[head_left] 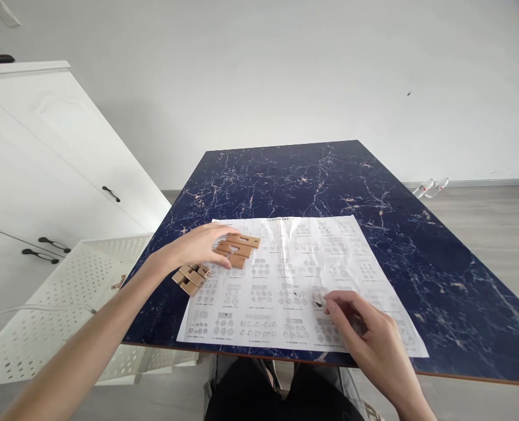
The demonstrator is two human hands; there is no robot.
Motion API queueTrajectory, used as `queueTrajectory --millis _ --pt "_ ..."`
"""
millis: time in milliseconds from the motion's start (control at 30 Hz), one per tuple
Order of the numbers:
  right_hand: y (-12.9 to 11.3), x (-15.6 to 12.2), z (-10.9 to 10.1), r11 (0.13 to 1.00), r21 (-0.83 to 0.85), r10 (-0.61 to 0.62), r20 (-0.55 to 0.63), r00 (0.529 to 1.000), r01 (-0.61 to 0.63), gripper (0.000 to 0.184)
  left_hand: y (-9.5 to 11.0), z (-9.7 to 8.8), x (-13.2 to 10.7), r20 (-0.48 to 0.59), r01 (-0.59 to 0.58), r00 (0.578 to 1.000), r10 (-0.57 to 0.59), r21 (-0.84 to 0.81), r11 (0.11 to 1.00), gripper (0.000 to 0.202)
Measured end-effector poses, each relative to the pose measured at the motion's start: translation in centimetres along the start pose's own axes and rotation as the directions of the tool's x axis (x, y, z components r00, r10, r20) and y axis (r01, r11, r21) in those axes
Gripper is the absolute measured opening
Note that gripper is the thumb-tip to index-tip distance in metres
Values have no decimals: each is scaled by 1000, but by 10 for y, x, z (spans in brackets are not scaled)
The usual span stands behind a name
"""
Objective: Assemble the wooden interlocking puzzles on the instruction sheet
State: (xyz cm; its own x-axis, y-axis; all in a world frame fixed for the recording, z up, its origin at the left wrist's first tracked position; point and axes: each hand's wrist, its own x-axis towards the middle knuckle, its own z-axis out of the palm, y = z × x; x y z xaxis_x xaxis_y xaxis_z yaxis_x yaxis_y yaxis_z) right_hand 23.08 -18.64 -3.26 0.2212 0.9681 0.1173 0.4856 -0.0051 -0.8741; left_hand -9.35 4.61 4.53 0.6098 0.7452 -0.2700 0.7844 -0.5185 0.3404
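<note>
A large white printed sheet [272, 280] with rows of small diagrams lies on the dark blue marbled table [277, 181]. My left hand [200, 245] curves round the left end of several flat notched wooden pieces [237, 250], thumb below and fingers above. They lie side by side near the sheet's upper left, some with handwritten marks. More notched wooden pieces [192, 278] lie below that hand, over the sheet's left edge. My right hand [368, 333] is at the lower right of the sheet, thumb and forefinger pinched together beside a small dark mark [319, 304]. Whatever the pinch holds is hidden.
White cabinets [61, 158] with black handles stand at the left. Beside the table is a white perforated rack [31, 321] with a pale cable [35, 308] across it. A light wall [259, 76] rises behind. Red-and-white items [430, 187] are near the floor at right.
</note>
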Motion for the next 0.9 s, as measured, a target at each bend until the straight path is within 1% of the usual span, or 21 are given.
queueTrajectory --millis 100,200,367,500,600,667,733,800,867,900 --pt "1 1 0 1000 -12 -12 3 1000 12 31 18 10 4 -20 -52 998 52 -32 998 80" --pt "1 1 -1 1000 -16 -11 1 1000 11 30 36 20 9 -34 -109 994 107 -45 993 81" --pt "4 3 -1 1000 -6 -8 18 1000 9 30 56 37 18 -80 -156 986 149 -94 983 81" --pt "9 7 -4 1000 -23 -13 100 995 16 32 68 49 23 -133 -196 975 178 -135 971 79" --pt "3 15 -10 996 -66 -47 175 984 59 30 76 55 26 -156 -228 966 205 -151 962 80" --pt "-7 26 -15 986 -113 -94 206 974 119 27 79 59 29 -179 -242 961 211 -174 955 85" --pt "-17 44 -18 967 -152 -166 226 960 203 23 79 63 33 -229 -241 955 190 -221 945 81" --pt "-24 69 -17 942 -184 -233 240 942 280 21 77 67 36 -312 -231 939 146 -256 939 64" --pt "-24 97 -12 910 -224 -288 266 920 350 19 75 73 39 -398 -219 911 111 -237 946 48" --pt "-22 110 -8 888 -234 -325 287 901 395 17 73 75 39 -431 -214 896 105 -212 953 43"
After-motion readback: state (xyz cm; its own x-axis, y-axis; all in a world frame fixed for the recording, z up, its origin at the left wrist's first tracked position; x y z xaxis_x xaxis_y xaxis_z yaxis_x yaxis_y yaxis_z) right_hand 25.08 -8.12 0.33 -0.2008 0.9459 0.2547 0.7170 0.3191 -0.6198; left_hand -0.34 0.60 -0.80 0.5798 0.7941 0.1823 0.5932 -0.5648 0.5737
